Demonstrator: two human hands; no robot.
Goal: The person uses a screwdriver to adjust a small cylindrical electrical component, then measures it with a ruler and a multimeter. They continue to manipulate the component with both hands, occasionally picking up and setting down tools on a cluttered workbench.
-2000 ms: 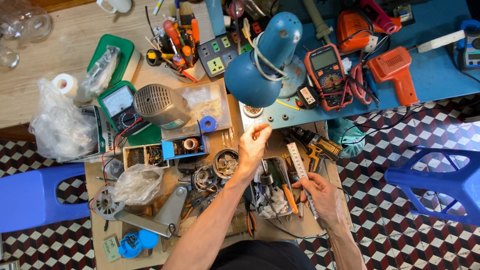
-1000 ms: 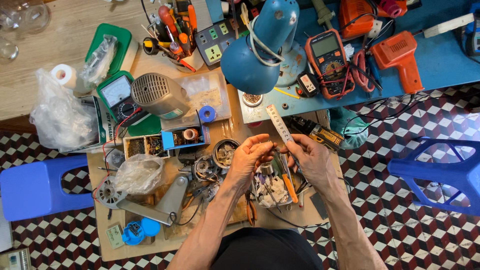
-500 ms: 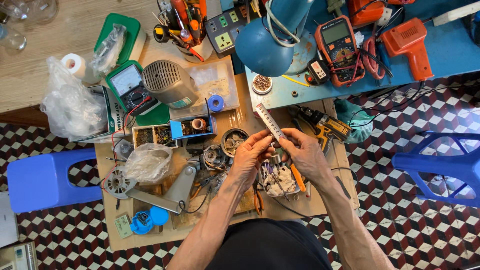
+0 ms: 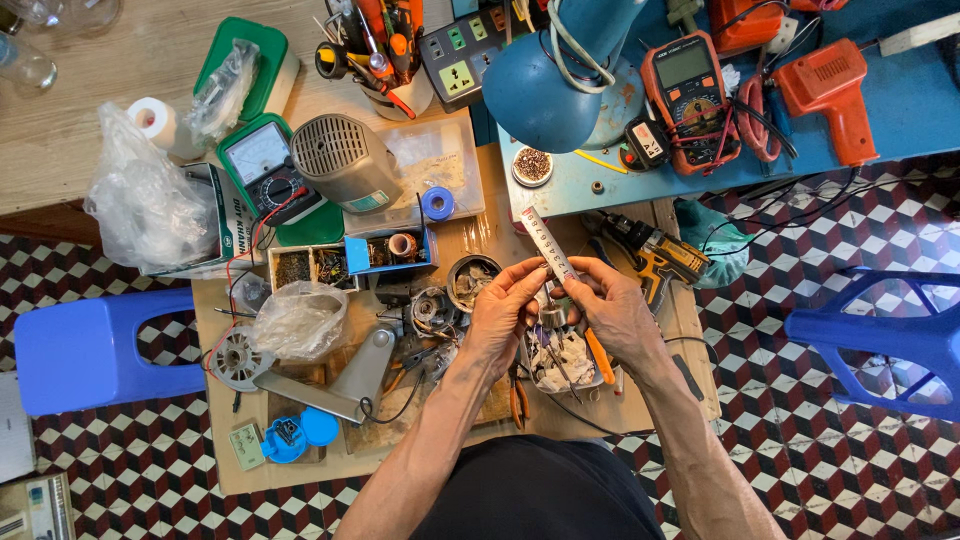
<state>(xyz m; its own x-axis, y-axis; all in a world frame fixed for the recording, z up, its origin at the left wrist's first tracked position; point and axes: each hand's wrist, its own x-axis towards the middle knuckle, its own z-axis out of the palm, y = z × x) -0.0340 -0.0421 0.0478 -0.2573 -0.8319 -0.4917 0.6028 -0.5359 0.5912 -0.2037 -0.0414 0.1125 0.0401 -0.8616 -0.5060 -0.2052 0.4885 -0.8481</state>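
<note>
My right hand (image 4: 612, 308) grips the lower end of a metal caliper-like ruler (image 4: 547, 240), which slants up and to the left above the cardboard-covered bench (image 4: 470, 240). My left hand (image 4: 503, 312) pinches a small round metal part (image 4: 551, 318) against the ruler's lower end. The two hands meet fingertip to fingertip over a small tray of scraps (image 4: 565, 360). An orange-handled tool (image 4: 599, 357) lies under my right hand.
A blue desk lamp (image 4: 545, 85), an orange multimeter (image 4: 690, 85) and an orange soldering gun (image 4: 825, 90) sit on the blue table. A yellow drill (image 4: 665, 258) lies to the right. A grey motor (image 4: 345, 160), a green meter (image 4: 265, 170) and plastic bags crowd the left. Blue stools (image 4: 95, 350) flank the bench.
My left hand pulled back from the blue table's edge and met my right hand. The ruler was lifted from the bench and now stands between both hands.
</note>
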